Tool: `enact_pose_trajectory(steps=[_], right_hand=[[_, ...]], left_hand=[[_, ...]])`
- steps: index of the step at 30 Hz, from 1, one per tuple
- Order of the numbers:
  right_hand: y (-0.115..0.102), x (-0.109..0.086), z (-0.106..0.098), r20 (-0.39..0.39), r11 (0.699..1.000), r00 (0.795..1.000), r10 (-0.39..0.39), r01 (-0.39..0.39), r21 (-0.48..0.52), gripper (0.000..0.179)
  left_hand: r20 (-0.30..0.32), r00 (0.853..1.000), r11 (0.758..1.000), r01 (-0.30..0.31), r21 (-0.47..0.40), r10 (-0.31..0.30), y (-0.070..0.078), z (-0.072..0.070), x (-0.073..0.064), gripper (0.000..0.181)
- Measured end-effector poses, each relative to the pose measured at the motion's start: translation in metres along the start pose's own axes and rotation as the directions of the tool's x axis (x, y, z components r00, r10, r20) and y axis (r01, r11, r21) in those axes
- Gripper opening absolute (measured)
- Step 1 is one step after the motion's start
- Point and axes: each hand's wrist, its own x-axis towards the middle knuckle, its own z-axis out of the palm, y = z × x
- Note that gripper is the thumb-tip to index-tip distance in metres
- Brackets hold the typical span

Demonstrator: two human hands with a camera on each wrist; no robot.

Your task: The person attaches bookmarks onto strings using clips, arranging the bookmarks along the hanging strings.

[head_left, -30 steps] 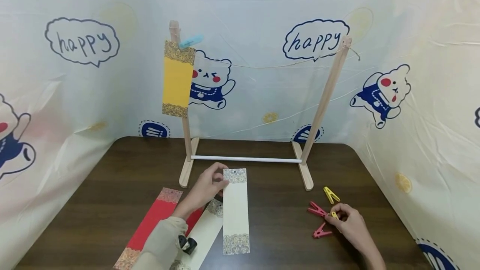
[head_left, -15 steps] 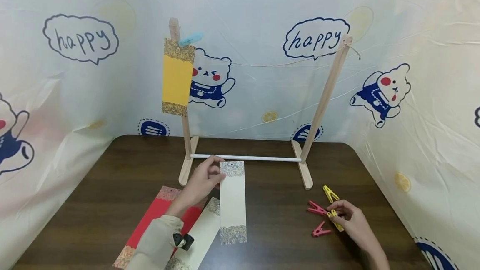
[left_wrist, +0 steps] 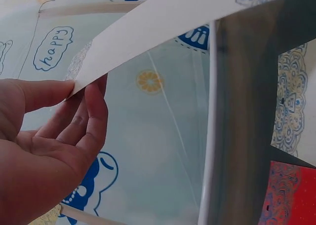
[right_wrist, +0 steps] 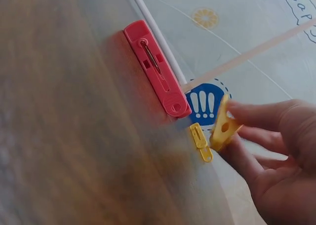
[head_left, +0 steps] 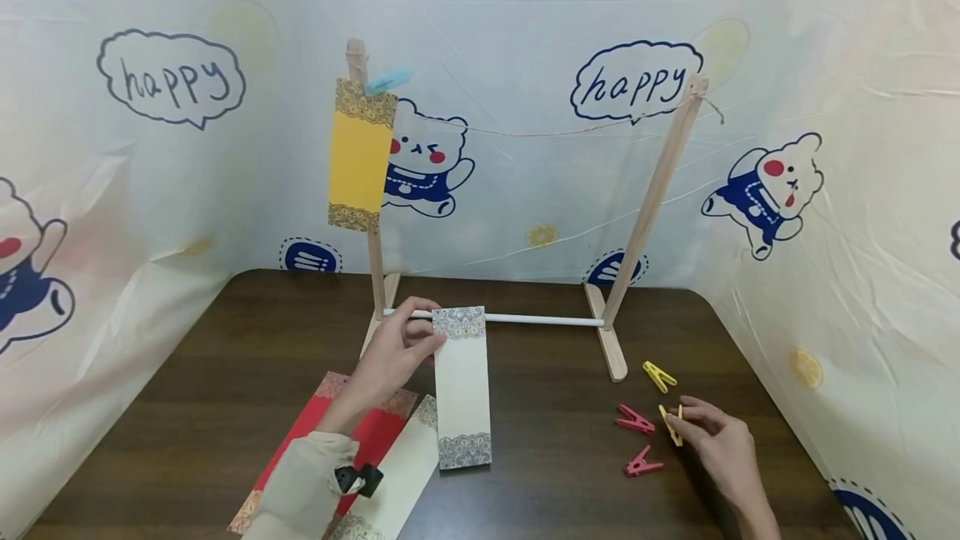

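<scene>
My left hand (head_left: 397,352) pinches the upper left edge of a cream paper strip (head_left: 462,390) with lace-patterned ends, held upright over the table in front of the rack. In the left wrist view, the thumb and fingers grip this strip (left_wrist: 133,37) near its patterned end. My right hand (head_left: 723,448) holds a yellow clothespin (head_left: 672,426) between thumb and fingers, at the right of the table. The right wrist view shows that clothespin (right_wrist: 224,126) at the fingertips. Another yellow clothespin (head_left: 660,377) and two pink clothespins (head_left: 636,418) lie close by.
A wooden rack (head_left: 652,198) with a string across its top stands at the back. A yellow strip (head_left: 360,165) hangs at its left post under a blue clothespin (head_left: 388,81). Red strips (head_left: 378,432) and another cream strip (head_left: 397,473) lie on the table (head_left: 555,457).
My left hand has raised the cream strip up and slightly left, away from the strips below. My right hand has picked up the yellow clothespin and drawn it right, away from the others.
</scene>
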Motion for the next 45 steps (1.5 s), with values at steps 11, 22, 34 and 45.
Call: enact_pose_trajectory(steps=[11,22,34,45], right_hand=[[-0.009,-0.006,0.007,0.052,0.979,0.998,-0.026,0.015,0.205,0.028],[-0.029,-0.004,0.01,0.126,0.974,0.991,-0.046,0.016,0.226,0.051],[-0.097,0.004,-0.007,0.135,0.952,0.943,-0.305,0.298,0.069,0.024],[-0.167,0.03,0.001,0.232,0.87,0.84,-0.49,0.489,0.068,0.027]], left_hand=[[-0.045,0.999,0.998,-0.027,0.05,0.03,0.006,-0.008,-0.018,0.028],[-0.018,0.999,0.997,-0.025,0.068,0.026,0.0,-0.013,-0.019,0.029],[-0.008,0.998,0.982,-0.065,0.178,0.067,0.006,-0.031,-0.014,0.029],[-0.135,0.983,0.947,-0.077,0.312,0.125,0.021,-0.055,0.0,0.023]])
